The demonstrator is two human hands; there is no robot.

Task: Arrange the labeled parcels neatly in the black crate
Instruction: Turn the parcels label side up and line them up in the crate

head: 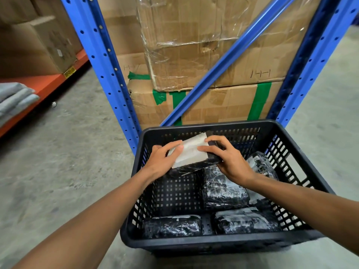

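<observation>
A black slotted crate (pixel 213 242) stands on the floor in front of me. Both hands hold one black-wrapped parcel with a white label (pixel 191 152) above the crate's far left part. My left hand (pixel 162 159) grips its left edge and my right hand (pixel 226 158) grips its right edge, fingers over the label. Several more black plastic-wrapped parcels lie inside: one at the near left (pixel 172 226), one at the near right (pixel 244 220), one in the middle (pixel 223 189), and one against the right wall (pixel 262 164). The crate's left middle floor is bare.
A blue steel rack (pixel 104 61) with a diagonal brace rises just behind the crate, packed with taped cardboard boxes (pixel 204 55). An orange shelf (pixel 44 84) with boxes and grey folded items runs along the left. Grey concrete floor (pixel 68 152) lies all around.
</observation>
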